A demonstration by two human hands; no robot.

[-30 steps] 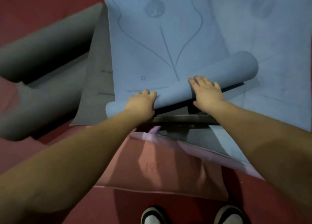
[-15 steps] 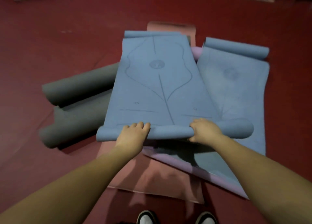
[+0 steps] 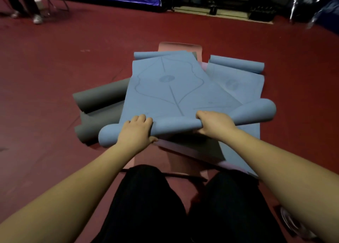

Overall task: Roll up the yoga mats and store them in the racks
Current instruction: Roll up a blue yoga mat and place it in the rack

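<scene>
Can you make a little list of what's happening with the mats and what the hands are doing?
Top mat: blue mat, near end rolled up, the rest still flat
Left hand: grips the roll
Right hand: grips the roll
Under it: second blue mat, pink mat
Beside it: grey mats, rolled
Floor: dark red
Racks: not in view

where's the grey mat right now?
In the head view the grey mat lies on the red floor, to the left of the top blue mat and partly tucked beneath it, up and left of the left hand.
</scene>
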